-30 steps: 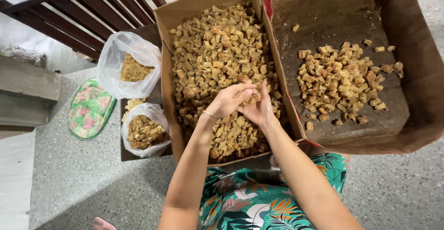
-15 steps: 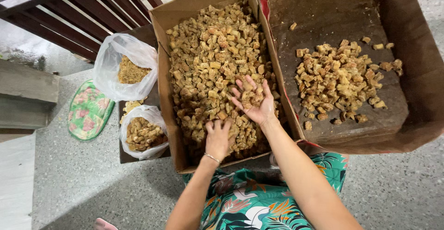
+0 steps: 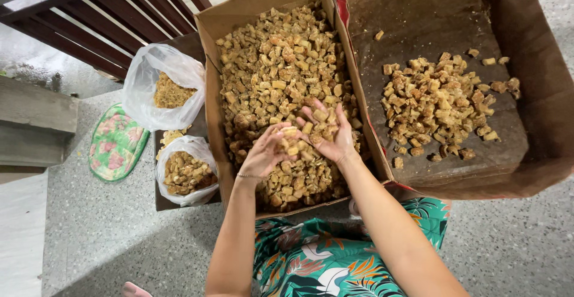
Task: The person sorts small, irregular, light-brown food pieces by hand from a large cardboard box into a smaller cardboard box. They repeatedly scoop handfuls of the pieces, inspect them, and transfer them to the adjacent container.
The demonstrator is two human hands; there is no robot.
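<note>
Sorting brown chunks (image 3: pixel 281 70) over the full cardboard box (image 3: pixel 210 64), centre frame.
Right hand (image 3: pixel 326 134) lay open, palm up, cupping pieces; left hand (image 3: pixel 267 150) curled loosely, picking at them above the heap.

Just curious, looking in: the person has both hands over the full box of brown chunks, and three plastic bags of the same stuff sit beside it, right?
Not three. The head view shows two plastic bags. Both hands, left hand and right hand, are over the full box.
</note>
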